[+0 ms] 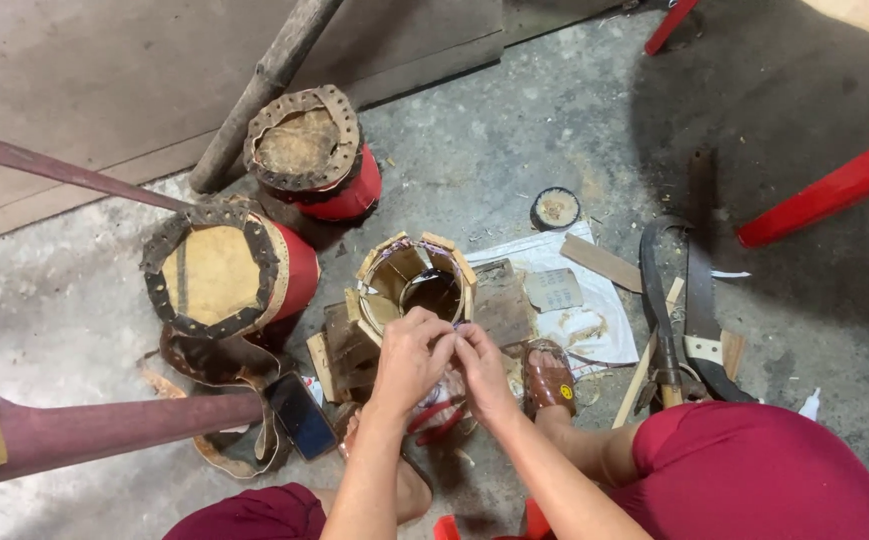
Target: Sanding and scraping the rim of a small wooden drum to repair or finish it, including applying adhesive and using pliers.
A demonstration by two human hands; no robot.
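Fingers (pixel 436 340) of both hands pinch together at the near rim of an open drum shell (pixel 416 283), the left hand (pixel 409 362) and right hand (pixel 484 372) touching; what they grip is too small to tell. The shell stands on the concrete floor (pixel 474 150). Left of it sit two red drums (pixel 224 275) with laced hide heads. To the right lie a white sheet (pixel 579 320) and curved blades (pixel 684 300).

Other things on the concrete floor

Two red drums (pixel 229 275) (pixel 314 150) stand left; a curved blade (pixel 699 300), a small round tin (pixel 555 208) and paper (pixel 554 290) lie right.
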